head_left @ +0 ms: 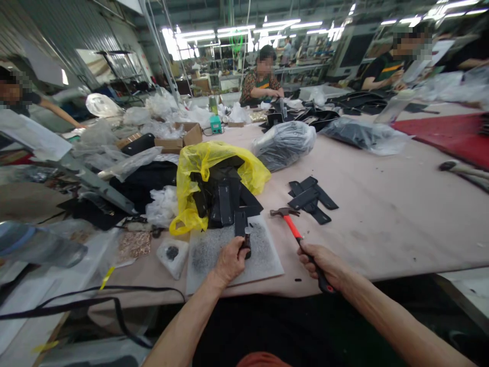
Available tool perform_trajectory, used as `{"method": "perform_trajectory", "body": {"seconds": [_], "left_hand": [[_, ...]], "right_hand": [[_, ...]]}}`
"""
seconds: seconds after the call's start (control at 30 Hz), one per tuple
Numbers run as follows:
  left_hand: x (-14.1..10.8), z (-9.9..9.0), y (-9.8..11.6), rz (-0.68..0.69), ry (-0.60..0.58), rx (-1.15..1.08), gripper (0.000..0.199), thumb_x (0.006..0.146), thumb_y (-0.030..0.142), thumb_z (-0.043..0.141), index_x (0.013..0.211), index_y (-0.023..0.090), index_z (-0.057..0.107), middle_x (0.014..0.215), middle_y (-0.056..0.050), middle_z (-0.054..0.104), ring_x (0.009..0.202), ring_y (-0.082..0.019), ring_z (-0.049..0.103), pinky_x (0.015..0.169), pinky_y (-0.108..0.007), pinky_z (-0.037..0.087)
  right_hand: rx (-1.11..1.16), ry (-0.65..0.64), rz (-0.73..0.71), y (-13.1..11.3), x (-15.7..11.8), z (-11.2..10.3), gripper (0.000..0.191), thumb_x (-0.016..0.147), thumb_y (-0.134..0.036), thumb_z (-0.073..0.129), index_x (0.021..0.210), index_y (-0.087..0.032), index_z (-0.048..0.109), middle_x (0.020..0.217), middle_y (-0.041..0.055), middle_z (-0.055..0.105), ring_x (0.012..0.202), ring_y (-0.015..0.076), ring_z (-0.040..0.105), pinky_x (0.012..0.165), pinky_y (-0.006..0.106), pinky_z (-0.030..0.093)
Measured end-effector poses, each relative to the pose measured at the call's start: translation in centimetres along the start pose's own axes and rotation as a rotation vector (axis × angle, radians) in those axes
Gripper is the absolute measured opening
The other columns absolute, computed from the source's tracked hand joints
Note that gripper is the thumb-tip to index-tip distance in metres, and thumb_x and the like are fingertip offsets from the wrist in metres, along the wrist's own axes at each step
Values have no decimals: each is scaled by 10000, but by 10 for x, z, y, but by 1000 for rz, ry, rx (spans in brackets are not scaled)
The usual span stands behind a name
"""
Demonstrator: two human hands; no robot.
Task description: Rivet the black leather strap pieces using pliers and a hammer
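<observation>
left hand [230,259]: grips small tool [247,238] over speckled board [265,257] | right hand [323,262]: grips claw hammer [293,228] | yellow bag [193,159] beyond

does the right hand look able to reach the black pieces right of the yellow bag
Probably yes: only tabletop shows between the right hand and the black pieces, though its grip on the hammer may hamper picking one up.

Across the bench [389,219], a person [263,80] in a patterned top; an open cardboard box [192,135] near a small teal device [215,124]; red material [445,133] lies rightward.
</observation>
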State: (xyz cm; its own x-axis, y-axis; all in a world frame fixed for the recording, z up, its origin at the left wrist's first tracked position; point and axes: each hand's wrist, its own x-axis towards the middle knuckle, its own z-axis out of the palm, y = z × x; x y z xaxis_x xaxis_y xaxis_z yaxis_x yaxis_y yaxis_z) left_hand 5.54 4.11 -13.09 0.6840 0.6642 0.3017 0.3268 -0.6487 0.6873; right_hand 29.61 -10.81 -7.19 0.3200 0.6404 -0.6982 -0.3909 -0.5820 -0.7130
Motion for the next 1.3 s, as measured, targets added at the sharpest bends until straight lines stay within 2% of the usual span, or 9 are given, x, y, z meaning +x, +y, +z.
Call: {"method": "perform_trajectory", "body": {"seconds": [0.23, 0.37, 0.5, 0.67, 0.87, 1.0, 1.07, 1.2, 1.3], "left_hand": [[-1, 1, -2, -4, 14, -6, 107, 889, 193, 524, 980, 238, 556, 871, -45, 653, 851, -219, 650, 774, -344, 530], [-2, 4, -5, 6, 22, -5, 116, 883, 188, 536, 978, 247, 569, 871, -44, 657, 841, -218, 649, 761, -344, 529], [-2, 4, -5, 10, 32, -3, 122, 871, 176, 544, 970, 239, 576, 872, -42, 659, 835, -212, 646, 760, -335, 526], [-1, 3, -3, 0, 26, -14, 112, 878, 185, 539, 969, 233, 582, 856, -48, 655, 837, -212, 641, 773, -330, 520], [-1, 5, -6, -9, 5, -3, 107, 883, 178, 518, 970, 213, 568, 879, -44, 655, 844, -201, 632, 768, -321, 512], [-1, 5, -7, -52, 2, -7, 99, 886, 197, 526, 964, 230, 579, 876, -50, 660, 853, -220, 641, 790, -340, 514], [-1, 4, -5, -68, -14, -14, 106, 885, 199, 532, 966, 237, 588, 884, -53, 665, 859, -224, 646, 795, -339, 515], [0, 2, -2, -46, -30, -24, 117, 878, 188, 525, 965, 224, 595, 902, -58, 669, 871, -220, 650, 788, -329, 518], [1, 1, -3, -52, -24, -19, 106, 881, 189, 521, 956, 220, 589, 884, -54, 671, 855, -217, 653, 778, -329, 519]], "right_hand": [[-580, 406, -790, -46, -74, 4, 372, 927, -581, 413, 816, -236, 495, 554, -45, 464, 430, 117, 429, 424, 246, 332], [-1071, 367, -1045, -54, -98, -3, 344, 936, -532, 433, 751, -248, 486, 518, -26, 468, 422, 136, 408, 460, 292, 261], [-1304, 328, -1067, -58, -108, -1, 365, 941, -542, 441, 723, -252, 481, 540, -8, 506, 417, 144, 410, 472, 312, 218], [-972, 470, -1159, -60, -118, 8, 330, 1004, -491, 332, 860, -248, 501, 532, -25, 495, 414, 142, 458, 458, 283, 301], [-1284, 278, -1116, -68, -124, 2, 359, 949, -509, 492, 715, -236, 481, 494, -39, 470, 380, 117, 384, 432, 286, 207], [-666, 503, -1160, -77, -134, 13, 304, 1004, -474, 408, 853, -233, 516, 564, -41, 486, 428, 117, 441, 424, 250, 308], [-542, 530, -1180, -72, -131, 16, 296, 1007, -472, 392, 870, -233, 500, 587, -34, 492, 438, 121, 442, 432, 255, 317], [-1197, 271, -1040, -57, -116, -2, 376, 913, -548, 520, 711, -237, 462, 499, -36, 440, 388, 112, 337, 443, 292, 180], [-1287, 266, -842, -48, -98, -25, 380, 932, -557, 444, 726, -238, 457, 511, -26, 456, 425, 128, 381, 476, 296, 208]]}}
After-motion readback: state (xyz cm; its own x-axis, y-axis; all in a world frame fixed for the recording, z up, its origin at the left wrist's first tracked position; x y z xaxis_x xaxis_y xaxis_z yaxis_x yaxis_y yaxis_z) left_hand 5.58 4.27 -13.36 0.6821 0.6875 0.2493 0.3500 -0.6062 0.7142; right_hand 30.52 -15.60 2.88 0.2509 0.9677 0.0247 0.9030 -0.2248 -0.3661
